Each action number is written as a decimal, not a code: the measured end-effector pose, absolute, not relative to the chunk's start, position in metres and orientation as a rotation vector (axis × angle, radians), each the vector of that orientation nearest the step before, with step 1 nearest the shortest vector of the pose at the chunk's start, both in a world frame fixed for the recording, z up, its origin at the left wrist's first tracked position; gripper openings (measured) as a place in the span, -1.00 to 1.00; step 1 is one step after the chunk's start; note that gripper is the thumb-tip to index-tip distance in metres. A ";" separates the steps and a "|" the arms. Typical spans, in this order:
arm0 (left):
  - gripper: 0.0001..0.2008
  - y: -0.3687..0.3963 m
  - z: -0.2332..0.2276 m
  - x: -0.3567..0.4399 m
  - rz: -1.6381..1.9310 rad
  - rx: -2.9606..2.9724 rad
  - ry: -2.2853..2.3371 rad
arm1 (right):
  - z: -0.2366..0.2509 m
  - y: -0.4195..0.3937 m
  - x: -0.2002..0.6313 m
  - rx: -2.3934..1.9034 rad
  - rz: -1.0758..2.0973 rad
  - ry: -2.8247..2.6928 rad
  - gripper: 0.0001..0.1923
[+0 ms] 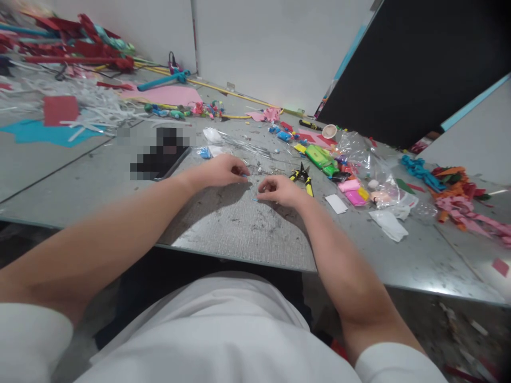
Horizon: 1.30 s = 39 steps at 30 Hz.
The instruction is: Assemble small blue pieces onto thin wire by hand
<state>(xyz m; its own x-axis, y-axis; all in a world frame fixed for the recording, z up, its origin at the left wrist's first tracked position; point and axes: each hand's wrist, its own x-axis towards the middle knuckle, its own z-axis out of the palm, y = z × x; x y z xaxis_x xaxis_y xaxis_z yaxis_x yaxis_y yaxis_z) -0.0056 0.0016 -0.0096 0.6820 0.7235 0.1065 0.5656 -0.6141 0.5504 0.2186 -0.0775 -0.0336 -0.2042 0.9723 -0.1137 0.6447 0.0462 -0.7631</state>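
My left hand is over the middle of the grey table, its thumb and fingers pinched on a small blue bit. Just to the right and a little nearer, my right hand is closed in a pinch as well. Another small blue bit shows at its fingertips. Both bits are too small to name, and a gap separates the two hands. Beyond my right hand lie black-and-yellow pliers with their jaws apart. Thin silvery wires and a small blue packet lie behind my left hand.
Colourful clay packets and clear plastic wrap lie at right, near a white card. A dark, pixelated object lies left. Shredded white paper and red crepe paper cover the back left.
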 end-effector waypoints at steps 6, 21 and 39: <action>-0.69 -0.002 -0.008 -0.005 0.443 2.423 0.979 | -0.039 -0.078 0.215 -1.657 0.811 -1.955 -0.72; -0.74 -0.004 -0.007 -0.005 0.437 2.440 0.988 | -0.046 -0.076 0.195 -1.565 0.511 -2.090 -0.87; -0.65 -0.001 -0.006 -0.003 0.350 2.475 0.997 | -0.033 -0.097 0.183 -1.451 0.502 -2.255 -0.74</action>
